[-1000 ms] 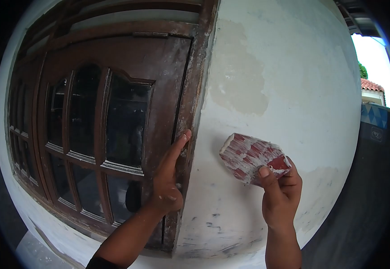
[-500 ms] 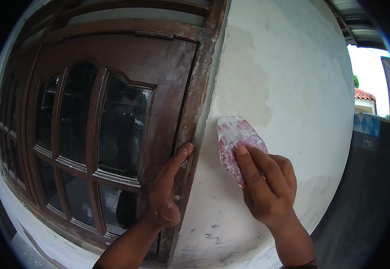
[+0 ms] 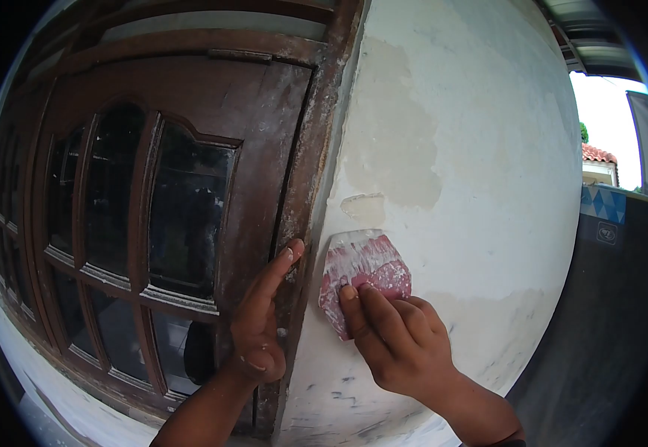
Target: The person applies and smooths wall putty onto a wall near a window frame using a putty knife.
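Observation:
My right hand pinches a red plastic putty spreader smeared with white putty. The spreader lies close against the pale wall, its broad edge pointing up. Just above that edge, a small cream-coloured putty patch shows on the wall. My left hand is held edge-on at the brown wooden door frame, fingers stretched upward, with white specks on the skin. Nothing shows in its grasp, though its palm side is partly hidden.
Left of the frame is a dark wooden window panel with glass panes. A larger beige patch marks the upper wall. At the right stand a dark grey surface and a blue-and-white patterned strip, with a metal roof above.
My right hand has moved the spreader down and left along the wall, uncovering the small putty patch. My left hand stays at the frame; the whole view has shifted slightly.

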Motion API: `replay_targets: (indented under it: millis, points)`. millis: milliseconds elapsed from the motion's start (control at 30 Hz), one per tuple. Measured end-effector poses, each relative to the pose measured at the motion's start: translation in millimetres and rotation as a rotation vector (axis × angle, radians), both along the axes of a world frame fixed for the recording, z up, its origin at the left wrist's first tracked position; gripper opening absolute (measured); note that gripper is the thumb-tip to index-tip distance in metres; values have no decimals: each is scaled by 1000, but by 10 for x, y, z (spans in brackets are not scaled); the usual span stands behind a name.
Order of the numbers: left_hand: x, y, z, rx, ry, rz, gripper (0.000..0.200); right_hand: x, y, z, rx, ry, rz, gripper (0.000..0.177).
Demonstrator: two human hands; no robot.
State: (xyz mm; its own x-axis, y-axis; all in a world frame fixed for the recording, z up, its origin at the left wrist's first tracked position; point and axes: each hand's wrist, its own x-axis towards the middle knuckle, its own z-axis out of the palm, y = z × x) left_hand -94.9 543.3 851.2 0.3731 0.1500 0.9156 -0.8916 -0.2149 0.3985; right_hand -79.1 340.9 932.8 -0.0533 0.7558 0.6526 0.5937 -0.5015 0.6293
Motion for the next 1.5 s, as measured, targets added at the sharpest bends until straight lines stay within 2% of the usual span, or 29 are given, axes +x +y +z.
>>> replay_targets:
  millis: [67, 200, 300, 367, 433, 567, 667, 767, 900, 1100, 1300, 1500]
  points:
    - [-37, -24, 19, -1, 15, -1, 123, -80, -61, 40, 72, -107, 92, 37]
    - [-78, -30, 39, 28, 35, 21, 122, 71, 24, 283, 139, -253, 16, 35]
    - [-84, -48, 30, 15, 9, -5, 121, 62, 66, 175, 64, -175, -52, 36]
    - [-83, -56, 20, 17, -42, -12, 120, 38, 27, -27, 1, -258, -29, 35]
    - [-109, -58, 29, 23, -37, -10, 120, -117, -43, -112, -22, -233, -8, 34]
    - [-141, -68, 29, 34, -19, 5, 120, -208, -75, -36, 59, -242, 37, 32]
    - [-152, -63, 32, 59, -38, 17, 119, -69, -52, 197, 110, -339, -29, 35]
    - [-151, -89, 16, 47, -64, 6, 120, -79, -60, 105, 67, -241, -51, 34]
    - [-159, -100, 6, 36, -93, -4, 120, -319, -182, -183, 62, -267, -17, 29]
    - [-200, -122, 3, 35, -59, 1, 120, -90, -40, 265, 132, -362, 1, 34]
    - [-225, -120, 9, 49, -113, -31, 120, -312, -167, -186, 14, -341, -22, 33]
    - [-249, -141, -1, 56, -84, -12, 118, -197, -132, 188, 105, -405, -41, 34]
